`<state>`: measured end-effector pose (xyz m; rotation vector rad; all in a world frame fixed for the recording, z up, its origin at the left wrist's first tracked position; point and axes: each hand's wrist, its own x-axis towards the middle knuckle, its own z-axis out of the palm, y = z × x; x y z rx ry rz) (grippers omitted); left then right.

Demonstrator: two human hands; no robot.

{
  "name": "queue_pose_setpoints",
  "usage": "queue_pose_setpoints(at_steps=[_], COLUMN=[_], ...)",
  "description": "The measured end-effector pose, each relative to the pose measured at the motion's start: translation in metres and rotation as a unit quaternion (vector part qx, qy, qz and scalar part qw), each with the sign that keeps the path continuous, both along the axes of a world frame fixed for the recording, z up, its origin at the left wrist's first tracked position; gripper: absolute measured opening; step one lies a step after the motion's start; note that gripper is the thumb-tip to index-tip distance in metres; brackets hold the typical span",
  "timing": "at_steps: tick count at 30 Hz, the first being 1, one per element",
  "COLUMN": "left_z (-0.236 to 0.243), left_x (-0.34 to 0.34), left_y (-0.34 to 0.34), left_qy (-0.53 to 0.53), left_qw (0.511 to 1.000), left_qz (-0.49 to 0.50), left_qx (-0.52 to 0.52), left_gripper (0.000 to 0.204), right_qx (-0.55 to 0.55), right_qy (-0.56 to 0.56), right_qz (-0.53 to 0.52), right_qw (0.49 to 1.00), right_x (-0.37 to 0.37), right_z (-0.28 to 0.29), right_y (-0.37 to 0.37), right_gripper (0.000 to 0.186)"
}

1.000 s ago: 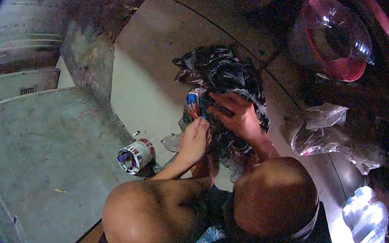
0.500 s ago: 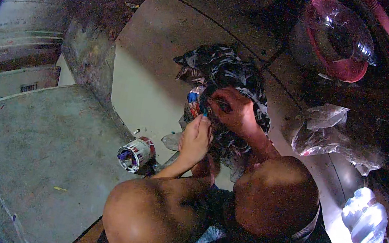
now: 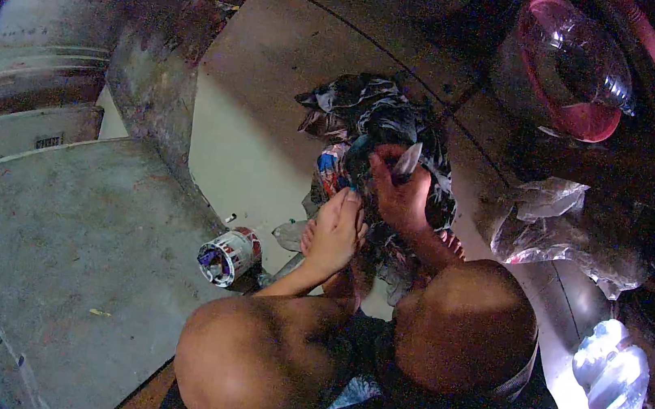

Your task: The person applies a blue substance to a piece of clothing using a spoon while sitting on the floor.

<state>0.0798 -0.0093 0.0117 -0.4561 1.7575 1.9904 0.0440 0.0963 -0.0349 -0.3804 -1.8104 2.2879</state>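
Observation:
My left hand (image 3: 337, 226) is closed, thumb on top, over a small bluish bit I cannot make out. Just right of it, my right hand (image 3: 402, 193) is curled around a pale, pointed, blade-like piece (image 3: 408, 162) whose tip sticks up above the fist. Beneath both hands lies a crumpled black plastic bag (image 3: 380, 109) on the floor. A blue, red and white printed wrapper (image 3: 330, 166) shows at the bag's left side, close to my left fingertips. Dim light and my fingers hide what lies between the hands.
A printed tub (image 3: 229, 258) holding purple scraps lies tipped left of my knees. Clear plastic bags (image 3: 554, 224) lie to the right, near a pink-rimmed clear basin (image 3: 569, 67). A bright white bundle (image 3: 613, 374) glows at lower right. A grey slab (image 3: 68, 254) spans the left.
My right hand has turned, and the pale pointed piece now shows above its fist. The left hand has shifted slightly right, its grip still closed; the bluish bit shows less.

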Motion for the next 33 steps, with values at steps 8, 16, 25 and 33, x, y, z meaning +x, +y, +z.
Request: queue_pose_setpoints(at_steps=[8, 16, 25, 33], left_z=[0.0, -0.025, -0.028, -0.006], left_x=[-0.003, 0.002, 0.004, 0.002], left_y=[0.002, -0.014, -0.016, -0.005], left_qy=[-0.04, 0.058, 0.041, -0.129], left_qw=[0.999, 0.979, 0.991, 0.99], left_qz=[0.004, -0.08, -0.063, 0.001], left_qx=[0.023, -0.179, -0.112, 0.053], left_gripper=[0.027, 0.032, 0.03, 0.026], right_qx=[-0.04, 0.286, 0.303, -0.135], right_qy=[-0.11, 0.088, 0.074, -0.061], right_qz=[0.045, 0.077, 0.091, 0.004], right_qw=[0.992, 0.951, 0.946, 0.989], right_x=[0.003, -0.007, -0.001, -0.005], right_z=[0.005, 0.01, -0.005, -0.023], right_y=[0.014, 0.025, 0.024, 0.052], right_gripper=[0.015, 0.027, 0.015, 0.012])
